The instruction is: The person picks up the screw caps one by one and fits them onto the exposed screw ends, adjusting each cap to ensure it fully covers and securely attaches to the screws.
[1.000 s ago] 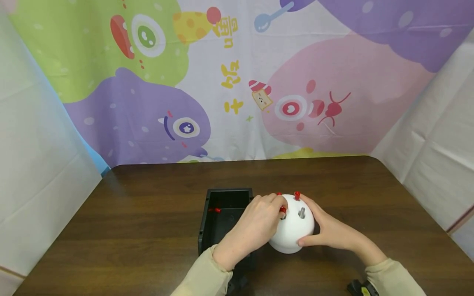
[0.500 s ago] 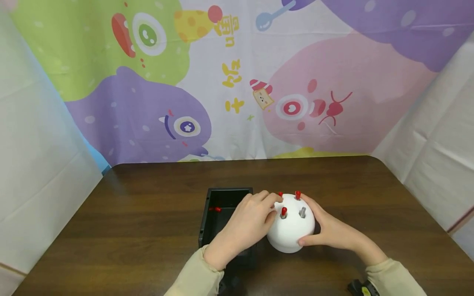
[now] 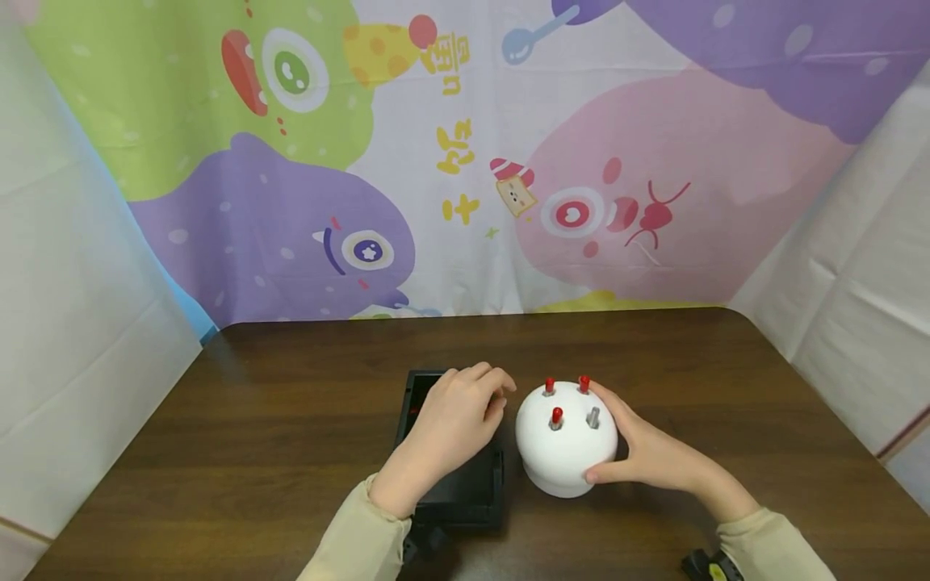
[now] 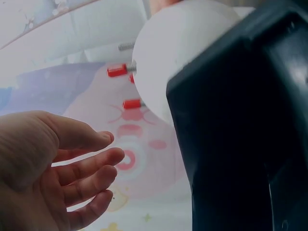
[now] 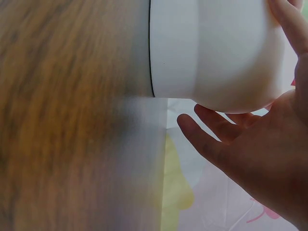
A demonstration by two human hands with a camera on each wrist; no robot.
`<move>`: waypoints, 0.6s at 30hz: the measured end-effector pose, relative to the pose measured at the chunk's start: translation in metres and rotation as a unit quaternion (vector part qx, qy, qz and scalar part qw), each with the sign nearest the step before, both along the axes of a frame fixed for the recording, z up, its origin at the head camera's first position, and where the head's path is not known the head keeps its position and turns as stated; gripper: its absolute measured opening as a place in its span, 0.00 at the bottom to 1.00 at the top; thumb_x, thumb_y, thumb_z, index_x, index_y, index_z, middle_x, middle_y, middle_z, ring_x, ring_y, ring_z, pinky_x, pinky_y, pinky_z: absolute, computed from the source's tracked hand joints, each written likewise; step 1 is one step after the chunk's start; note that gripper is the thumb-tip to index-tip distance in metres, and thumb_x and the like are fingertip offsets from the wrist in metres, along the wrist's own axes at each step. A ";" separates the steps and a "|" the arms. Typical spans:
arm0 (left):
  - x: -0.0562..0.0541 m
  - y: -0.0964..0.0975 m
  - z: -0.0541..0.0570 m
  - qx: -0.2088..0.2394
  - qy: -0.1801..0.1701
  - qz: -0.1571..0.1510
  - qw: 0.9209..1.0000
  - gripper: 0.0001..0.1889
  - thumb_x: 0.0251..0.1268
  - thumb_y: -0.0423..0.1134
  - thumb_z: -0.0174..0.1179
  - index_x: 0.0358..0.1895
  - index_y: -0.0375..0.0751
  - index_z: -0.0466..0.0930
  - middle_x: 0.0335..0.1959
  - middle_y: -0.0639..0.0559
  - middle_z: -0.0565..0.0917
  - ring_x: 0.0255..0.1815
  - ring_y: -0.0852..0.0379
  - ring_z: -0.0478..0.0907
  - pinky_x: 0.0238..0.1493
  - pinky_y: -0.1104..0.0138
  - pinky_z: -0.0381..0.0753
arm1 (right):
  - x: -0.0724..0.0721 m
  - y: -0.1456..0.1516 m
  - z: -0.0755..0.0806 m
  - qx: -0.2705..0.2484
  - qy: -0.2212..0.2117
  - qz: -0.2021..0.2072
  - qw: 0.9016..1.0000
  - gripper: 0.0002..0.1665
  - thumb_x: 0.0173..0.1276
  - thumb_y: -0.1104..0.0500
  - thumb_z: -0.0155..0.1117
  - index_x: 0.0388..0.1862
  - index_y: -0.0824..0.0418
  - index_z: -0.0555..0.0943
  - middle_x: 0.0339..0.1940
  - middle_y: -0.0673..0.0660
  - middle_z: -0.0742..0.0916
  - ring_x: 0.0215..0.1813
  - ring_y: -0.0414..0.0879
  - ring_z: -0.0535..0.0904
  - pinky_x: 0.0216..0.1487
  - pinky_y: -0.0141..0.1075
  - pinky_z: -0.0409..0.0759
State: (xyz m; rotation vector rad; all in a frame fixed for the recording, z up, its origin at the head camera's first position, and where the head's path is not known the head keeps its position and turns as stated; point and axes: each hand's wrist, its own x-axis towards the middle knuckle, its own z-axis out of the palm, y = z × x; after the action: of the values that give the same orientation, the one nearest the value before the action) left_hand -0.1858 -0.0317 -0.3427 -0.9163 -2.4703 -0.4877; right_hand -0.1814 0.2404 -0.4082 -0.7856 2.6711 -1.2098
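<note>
A white round-topped body (image 3: 563, 460) with a narrower base stands on the table. Three of the metal threaded studs on its top carry red caps (image 3: 556, 415); one stud (image 3: 593, 417) is bare. My right hand (image 3: 647, 452) holds its right side between thumb and fingers; the right wrist view shows fingers curved along the white wall (image 5: 236, 57). My left hand (image 3: 450, 415) hovers over the black tray (image 3: 496, 504) with fingers loosely bent and nothing between them, also plain in the left wrist view, where the hand (image 4: 62, 168) is apart from the capped studs.
The tray stands directly left of the white body, its raised walls close to it. A bit of red (image 3: 414, 411) shows inside, mostly hidden by my left hand. A patterned cloth (image 3: 465, 242) hangs behind the brown table (image 3: 254, 452).
My left hand has let go of the front-left red cap, which stays on its stud, and has moved left over the tray. My right hand and the white body have stayed put.
</note>
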 end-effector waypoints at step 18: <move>-0.017 -0.015 0.004 0.022 0.047 0.045 0.998 0.06 0.53 0.30 0.61 0.32 0.45 0.81 0.27 0.56 0.80 0.24 0.62 0.75 0.29 0.68 0.71 | 0.001 -0.001 0.000 -0.007 -0.012 -0.007 1.000 0.63 0.46 0.47 0.74 0.72 0.46 0.42 0.70 0.61 0.55 0.68 0.59 0.56 0.57 0.60 0.61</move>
State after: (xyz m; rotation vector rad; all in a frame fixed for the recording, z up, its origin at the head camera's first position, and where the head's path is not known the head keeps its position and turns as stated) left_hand -0.2027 -0.0463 -0.3387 -0.7898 -2.3938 -0.4557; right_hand -0.1804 0.2391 -0.4082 -0.7509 2.6560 -1.2331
